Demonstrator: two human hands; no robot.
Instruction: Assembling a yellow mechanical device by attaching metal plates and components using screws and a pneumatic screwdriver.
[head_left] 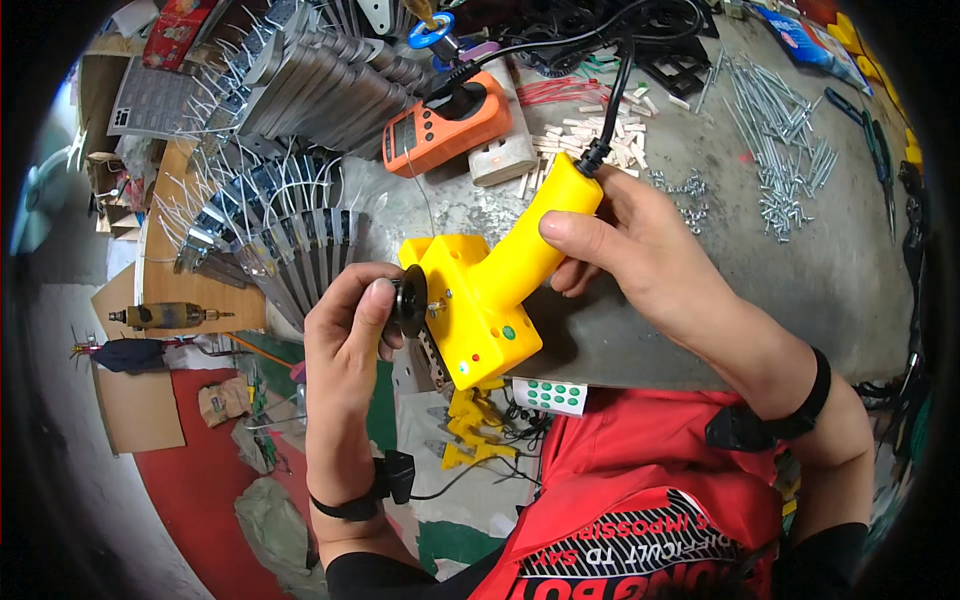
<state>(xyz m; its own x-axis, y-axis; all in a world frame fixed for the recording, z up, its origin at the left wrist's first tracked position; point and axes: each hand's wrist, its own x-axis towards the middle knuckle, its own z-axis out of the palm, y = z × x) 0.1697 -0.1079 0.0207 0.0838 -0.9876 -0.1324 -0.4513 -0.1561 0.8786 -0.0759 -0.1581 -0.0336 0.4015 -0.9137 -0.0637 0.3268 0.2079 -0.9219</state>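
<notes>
A yellow plastic tool housing (478,318) with a curved handle is held up over the near edge of the bench. My right hand (635,225) is closed round that handle, thumb on top, close to where a black power cord (613,110) enters. On the housing's face are a small metal shaft, a green round sticker and a red dot. Between the thumb and fingers of my left hand (348,322) is a black round knob (412,300), held against or just beside the housing's left side; whether it sits on a shaft is hidden.
An orange meter (450,128) stands beyond the housing, near scattered small white blocks (635,135). Loose long screws (775,130) and a screwdriver (878,150) lie at right. Grey metal parts with white wires (320,90) fill the left. A green-sticker sheet (550,396) hangs at the bench edge.
</notes>
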